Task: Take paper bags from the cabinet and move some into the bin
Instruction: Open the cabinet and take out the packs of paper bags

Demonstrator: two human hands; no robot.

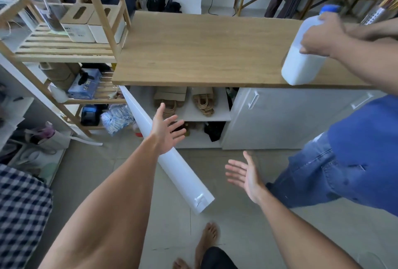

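- Your left hand (167, 130) reaches toward the open white cabinet (206, 115) beneath the wooden countertop (204, 51), fingers spread and straight, holding nothing and hanging just in front of the upper shelf.
- Your right hand (245, 174) hovers lower and well back from the cabinet, palm turned inward, fingers relaxed and apart, also empty.
- The cabinet door (172, 152) stands swung out toward you, its edge running diagonally under your left forearm, a small white handle near its lower end.
- The paper bags (170, 96) lie on the cabinet's upper shelf: one brown stack at left with twine handles facing you, just beyond your left fingertips, and a second stack (204, 100) beside it to the right, its rope handles bunched at the shelf's front edge.
- Dark items sit on the lower shelf; what they are is hard to tell in the shadow.
- At right, a second person in a blue shirt and jeans (323, 174) grips a white plastic bottle (305, 53) with a blue cap, tilted at the countertop's right end.
- A slatted wooden shelving unit (64, 49) stands left of the cabinet, carrying white boxes, a clear lidded container and a blue box.
- Your bare feet (206, 240) show on the tiled floor below.
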